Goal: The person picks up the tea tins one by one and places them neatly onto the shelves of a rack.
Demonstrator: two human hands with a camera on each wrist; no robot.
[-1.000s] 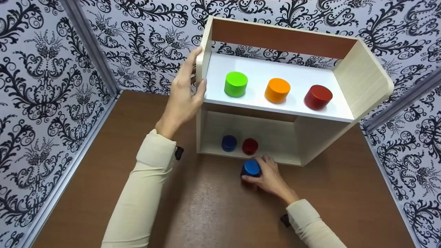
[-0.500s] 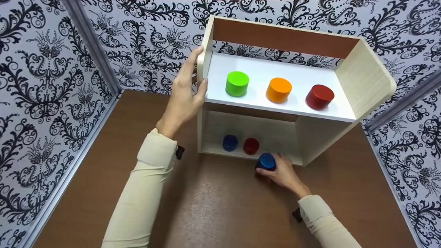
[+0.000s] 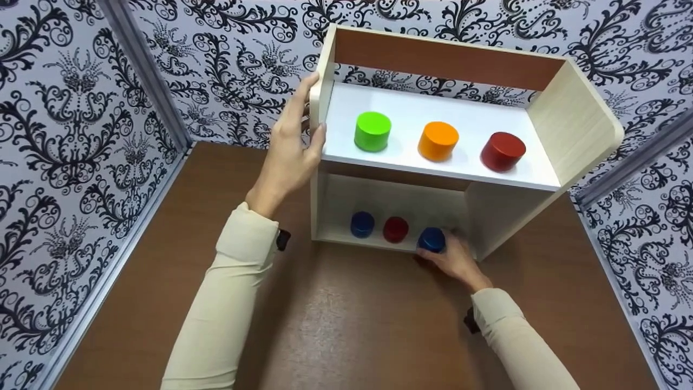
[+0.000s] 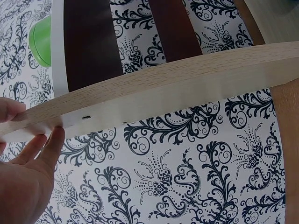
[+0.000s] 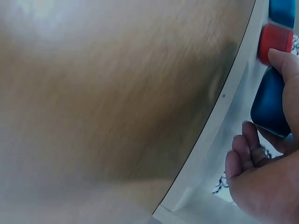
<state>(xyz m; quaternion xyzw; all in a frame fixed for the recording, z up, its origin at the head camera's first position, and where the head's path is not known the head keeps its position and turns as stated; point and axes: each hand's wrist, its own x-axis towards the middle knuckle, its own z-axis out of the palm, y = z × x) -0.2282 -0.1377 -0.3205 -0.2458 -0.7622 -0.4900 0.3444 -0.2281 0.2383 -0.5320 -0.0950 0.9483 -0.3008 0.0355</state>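
My left hand (image 3: 291,149) grips the upper left side panel (image 4: 163,81) of a small wooden shelf unit, thumb on one face and fingers on the other. Down at the right part of the lower shelf, my right hand (image 3: 457,261) holds a blue cylinder (image 3: 431,240) between thumb and fingers. Beside it on that shelf stand a red cylinder (image 3: 396,229) and another blue cylinder (image 3: 362,224). Seen from the right wrist, the held cylinder (image 5: 271,103) is just inside the front edge; whether its base touches the shelf cannot be told.
On the white upper shelf (image 3: 411,105) stand a green cylinder (image 3: 372,131), an orange cylinder (image 3: 438,141) and a dark red cylinder (image 3: 503,151). The unit rests on a brown wooden table (image 3: 325,325). Patterned walls (image 3: 233,65) enclose the back and both sides.
My right hand has carried the blue cylinder from in front of the unit rightward and back, onto or over the lower shelf beside the red one. The left hand keeps its hold.
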